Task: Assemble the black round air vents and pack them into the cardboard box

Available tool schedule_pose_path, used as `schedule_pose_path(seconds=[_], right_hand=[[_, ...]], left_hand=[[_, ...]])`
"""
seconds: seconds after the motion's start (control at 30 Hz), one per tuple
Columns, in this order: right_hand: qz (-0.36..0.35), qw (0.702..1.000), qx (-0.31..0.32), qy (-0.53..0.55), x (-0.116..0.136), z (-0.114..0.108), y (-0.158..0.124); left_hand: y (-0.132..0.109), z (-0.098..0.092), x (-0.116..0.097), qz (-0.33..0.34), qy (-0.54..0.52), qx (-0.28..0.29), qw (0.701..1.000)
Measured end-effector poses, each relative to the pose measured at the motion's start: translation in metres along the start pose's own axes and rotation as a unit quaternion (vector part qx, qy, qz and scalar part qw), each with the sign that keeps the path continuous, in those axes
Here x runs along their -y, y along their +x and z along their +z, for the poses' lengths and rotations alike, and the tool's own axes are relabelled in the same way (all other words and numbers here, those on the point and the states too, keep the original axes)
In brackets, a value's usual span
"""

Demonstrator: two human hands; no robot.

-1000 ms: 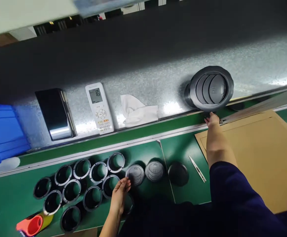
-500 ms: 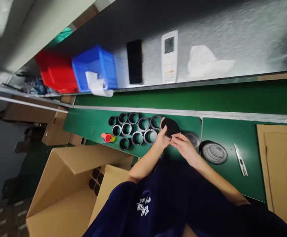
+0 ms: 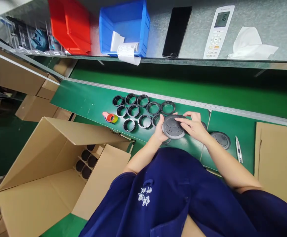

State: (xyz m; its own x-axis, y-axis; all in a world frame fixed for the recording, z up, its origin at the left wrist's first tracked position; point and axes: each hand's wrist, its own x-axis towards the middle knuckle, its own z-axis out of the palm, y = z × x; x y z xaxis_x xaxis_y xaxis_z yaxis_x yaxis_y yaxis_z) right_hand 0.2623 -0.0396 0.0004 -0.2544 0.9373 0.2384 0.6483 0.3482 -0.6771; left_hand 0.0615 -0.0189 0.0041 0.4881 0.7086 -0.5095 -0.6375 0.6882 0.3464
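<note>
Both my hands hold a round black vent piece (image 3: 173, 126) over the green bench (image 3: 91, 98). My left hand (image 3: 160, 131) grips its left edge from below. My right hand (image 3: 194, 126) lies over its right side with fingers curled on the face. Just left of it stand several black rings (image 3: 143, 108) in rows. Another black vent disc (image 3: 219, 139) lies on the bench to the right of my hands.
An open cardboard box (image 3: 59, 171) with black parts in dividers sits low left. A red-yellow tape roll (image 3: 110, 117) lies by the rings, and a metal tool (image 3: 238, 148) by a cardboard sheet (image 3: 276, 158). The shelf holds red (image 3: 70, 24) and blue bins (image 3: 127, 26), a phone (image 3: 176, 31), a remote (image 3: 218, 31), a tissue (image 3: 251, 44).
The view swung left and down. My right hand came back from the big vent on the shelf, and both hands now hold a vent piece turned face up.
</note>
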Motion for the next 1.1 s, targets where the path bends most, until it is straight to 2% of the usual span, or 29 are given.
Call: schedule_pose_path(seconds=[0.13, 0.23, 0.37, 0.43, 0.6, 0.73, 0.87, 0.97, 1.03, 1.1], right_hand=[[-0.032, 0.997, 0.053, -0.039, 0.001, 0.013, 0.002], [-0.030, 0.996, 0.078, -0.008, 0.002, 0.015, 0.006], [0.027, 0.994, 0.038, 0.098, 0.007, 0.010, 0.014], [0.056, 0.991, 0.014, 0.118, 0.011, 0.007, 0.018], [0.049, 0.992, 0.013, 0.112, 0.019, 0.014, 0.018], [0.002, 0.998, 0.033, 0.054, 0.022, 0.038, 0.007], [-0.088, 0.984, 0.149, -0.050, 0.024, 0.068, -0.003], [-0.062, 0.973, 0.210, -0.080, 0.018, 0.089, 0.008], [-0.024, 0.967, 0.239, -0.082, 0.008, 0.102, 0.028], [0.038, 0.967, 0.228, -0.108, -0.009, 0.115, 0.056]], left_hand=[[-0.010, -0.009, -0.002, -0.039, 0.025, 0.000, 0.999], [-0.015, -0.014, -0.005, -0.069, 0.051, -0.005, 0.996], [-0.019, -0.016, -0.012, -0.058, 0.036, 0.015, 0.998], [-0.020, -0.017, -0.016, -0.060, 0.032, 0.020, 0.998], [-0.017, -0.027, -0.024, -0.066, 0.011, 0.010, 0.998], [-0.010, -0.042, -0.026, -0.059, -0.026, -0.002, 0.998], [-0.001, -0.058, -0.022, -0.049, -0.050, -0.019, 0.997], [0.008, -0.065, -0.020, -0.083, -0.034, -0.030, 0.996], [0.016, -0.068, -0.024, -0.077, -0.020, -0.051, 0.996], [0.024, -0.072, -0.034, -0.057, 0.001, -0.096, 0.994]])
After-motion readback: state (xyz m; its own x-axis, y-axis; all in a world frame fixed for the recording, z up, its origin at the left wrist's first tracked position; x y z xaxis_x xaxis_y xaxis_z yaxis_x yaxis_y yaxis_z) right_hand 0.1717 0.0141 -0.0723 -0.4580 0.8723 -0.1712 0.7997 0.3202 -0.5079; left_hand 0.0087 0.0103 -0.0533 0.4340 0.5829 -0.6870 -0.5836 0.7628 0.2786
